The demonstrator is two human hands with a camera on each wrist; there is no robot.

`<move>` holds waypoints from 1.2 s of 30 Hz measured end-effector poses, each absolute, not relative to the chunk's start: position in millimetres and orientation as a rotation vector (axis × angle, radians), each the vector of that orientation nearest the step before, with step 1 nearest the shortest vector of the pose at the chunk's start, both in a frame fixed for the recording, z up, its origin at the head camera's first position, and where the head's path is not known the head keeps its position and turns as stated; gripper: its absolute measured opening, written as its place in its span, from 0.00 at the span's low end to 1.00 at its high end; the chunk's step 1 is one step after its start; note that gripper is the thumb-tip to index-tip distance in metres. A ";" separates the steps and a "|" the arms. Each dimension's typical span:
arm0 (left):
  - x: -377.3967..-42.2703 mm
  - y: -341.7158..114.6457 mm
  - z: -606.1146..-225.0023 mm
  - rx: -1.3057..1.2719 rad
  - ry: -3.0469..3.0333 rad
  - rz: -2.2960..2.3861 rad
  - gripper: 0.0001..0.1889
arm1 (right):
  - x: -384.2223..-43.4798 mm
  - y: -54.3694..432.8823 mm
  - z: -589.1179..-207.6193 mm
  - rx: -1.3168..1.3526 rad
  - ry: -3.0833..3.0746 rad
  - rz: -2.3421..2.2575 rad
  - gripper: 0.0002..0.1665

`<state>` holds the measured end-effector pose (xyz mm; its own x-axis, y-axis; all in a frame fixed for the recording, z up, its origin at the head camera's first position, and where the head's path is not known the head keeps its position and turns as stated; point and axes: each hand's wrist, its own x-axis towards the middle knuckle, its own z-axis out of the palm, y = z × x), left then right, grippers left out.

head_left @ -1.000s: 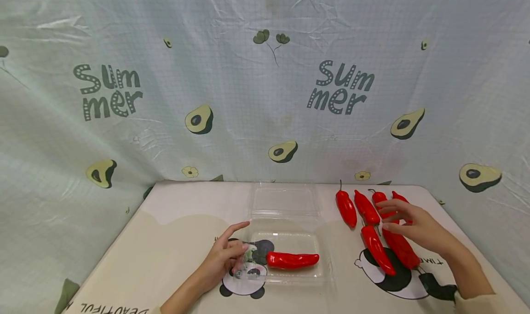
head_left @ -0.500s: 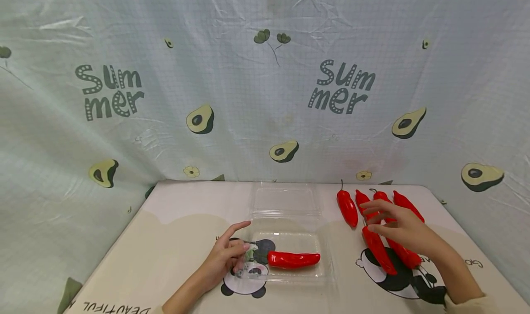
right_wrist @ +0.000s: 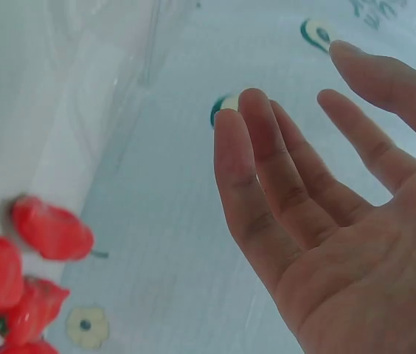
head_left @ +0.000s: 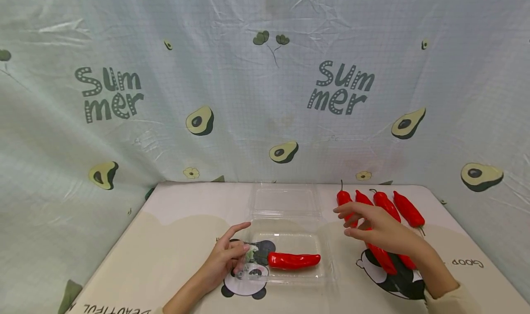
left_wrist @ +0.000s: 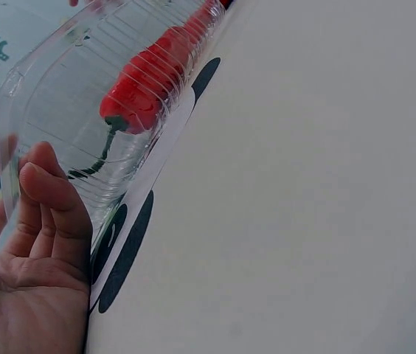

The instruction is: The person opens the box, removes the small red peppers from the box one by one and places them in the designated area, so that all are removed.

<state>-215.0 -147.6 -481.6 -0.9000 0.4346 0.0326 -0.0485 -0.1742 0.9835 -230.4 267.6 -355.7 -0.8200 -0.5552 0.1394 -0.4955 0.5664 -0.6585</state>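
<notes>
A clear plastic container [head_left: 290,241] lies on the table, its lid [head_left: 285,200] folded back behind it. One red chili pepper [head_left: 294,260] lies lengthwise inside; the left wrist view shows its dark green stem [left_wrist: 107,151]. My left hand [head_left: 219,263] pinches the container's left edge between thumb and curled fingers, with the index finger extended. To the right, my right hand [head_left: 383,229] hovers over the other red chili peppers, partly covering several of them. Its fingers [right_wrist: 267,192] are loosely bent and hold nothing in the right wrist view.
Several red chili peppers lie at the table's right, including one [head_left: 409,209] at the far right and another [head_left: 387,203] beside it. A patterned cloth curtain [head_left: 240,88] hangs behind the table [head_left: 178,240], which has printed panda drawings.
My right hand has moved left across the peppers, toward the container, uncovering the far-right ones. My left hand and the pepper in the container have stayed put.
</notes>
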 end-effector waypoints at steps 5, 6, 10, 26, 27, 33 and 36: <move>-215.1 -147.8 -482.5 0.448 1.782 2.145 0.37 | -239.3 242.3 -357.5 -0.988 2.645 -1.039 0.26; -215.2 -147.9 -482.8 0.451 1.784 2.147 0.37 | -240.9 236.9 -357.8 -1.000 2.636 -1.019 0.26; -216.5 -147.3 -483.6 0.466 1.786 2.146 0.37 | -244.2 217.6 -358.2 -1.033 2.604 -0.949 0.26; -214.7 -147.5 -482.1 0.431 1.783 2.142 0.37 | -253.6 150.1 -364.7 -1.158 2.447 -0.642 0.26; -214.7 -147.5 -481.9 0.428 1.784 2.141 0.37 | -254.5 147.7 -365.0 -1.154 2.444 -0.625 0.26; -214.6 -147.6 -482.0 0.421 1.780 2.143 0.37 | -258.9 135.5 -366.5 -1.097 2.402 -0.556 0.29; -214.6 -147.4 -482.5 0.431 1.781 2.144 0.37 | -259.3 131.3 -367.1 -1.070 2.375 -0.523 0.30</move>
<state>-214.6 -147.4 -482.5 -0.9032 0.4283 0.0264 -0.0526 -0.1716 0.9838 -259.3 131.3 -367.1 -0.5791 -0.7702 -0.2674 -0.5866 0.6214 -0.5194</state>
